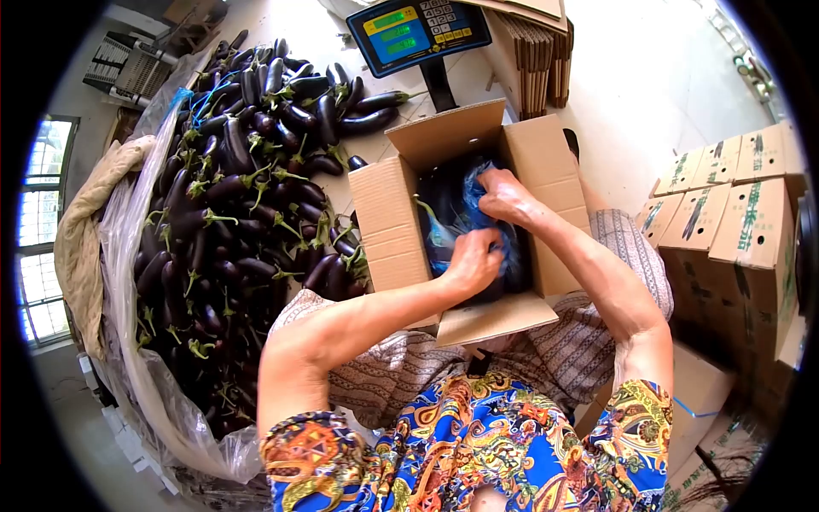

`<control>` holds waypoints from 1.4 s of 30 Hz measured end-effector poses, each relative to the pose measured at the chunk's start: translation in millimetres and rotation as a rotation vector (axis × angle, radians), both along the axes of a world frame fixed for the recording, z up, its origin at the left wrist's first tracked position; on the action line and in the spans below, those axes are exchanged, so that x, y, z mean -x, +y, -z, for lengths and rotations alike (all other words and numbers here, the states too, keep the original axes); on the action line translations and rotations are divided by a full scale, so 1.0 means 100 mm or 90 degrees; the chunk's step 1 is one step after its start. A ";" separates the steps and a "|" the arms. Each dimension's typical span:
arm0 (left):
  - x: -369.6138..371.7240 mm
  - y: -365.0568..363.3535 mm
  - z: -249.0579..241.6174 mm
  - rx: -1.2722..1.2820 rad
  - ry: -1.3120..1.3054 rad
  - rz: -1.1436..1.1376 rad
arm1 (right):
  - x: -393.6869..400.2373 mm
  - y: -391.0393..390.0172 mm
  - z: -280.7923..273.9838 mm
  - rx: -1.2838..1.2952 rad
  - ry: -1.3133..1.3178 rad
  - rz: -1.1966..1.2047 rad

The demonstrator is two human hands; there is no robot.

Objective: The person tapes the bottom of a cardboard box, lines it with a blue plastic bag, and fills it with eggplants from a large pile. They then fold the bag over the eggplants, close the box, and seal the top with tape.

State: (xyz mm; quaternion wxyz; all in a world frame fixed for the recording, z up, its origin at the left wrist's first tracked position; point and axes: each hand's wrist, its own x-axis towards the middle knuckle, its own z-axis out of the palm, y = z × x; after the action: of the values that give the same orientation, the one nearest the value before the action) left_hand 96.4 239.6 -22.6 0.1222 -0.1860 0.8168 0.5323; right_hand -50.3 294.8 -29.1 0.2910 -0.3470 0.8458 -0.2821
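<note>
An open cardboard box (388, 226) stands in front of me with its flaps spread outward. Inside it is a thin blue plastic bag (472, 192), with dark eggplants (435, 192) in and around it. My right hand (505, 196) is closed on the bag's gathered plastic near the far side of the box. Nearer to me, my left hand (473, 263) is closed with its fingers curled at the blue plastic; its fingertips are slightly blurred. A green eggplant stem shows through the bag at the left. The bottom of the box is hidden.
A large heap of eggplants (230, 188) lies on plastic sheeting (128, 299) to the left. Behind the box stands a digital scale display (418, 34). Flattened cartons (529, 64) are stacked beyond, and closed, taped boxes (717, 222) stand at the right.
</note>
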 end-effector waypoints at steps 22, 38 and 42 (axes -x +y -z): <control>-0.17 -0.10 -0.99 0.282 0.054 0.782 | -0.70 0.14 0.00 -0.117 0.573 -0.537; 1.00 -0.45 -0.13 0.509 0.104 0.404 | -0.97 0.30 0.04 -0.082 0.648 -0.479; 0.51 -0.99 -0.13 0.503 0.018 0.363 | -0.66 0.46 -0.07 0.088 0.485 -0.360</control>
State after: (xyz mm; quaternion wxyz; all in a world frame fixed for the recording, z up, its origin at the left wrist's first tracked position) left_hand 45.4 140.6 -9.3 0.1719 0.0204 0.9764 0.1290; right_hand 16.1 340.8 -21.7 0.0024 -0.6608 0.7438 -0.1000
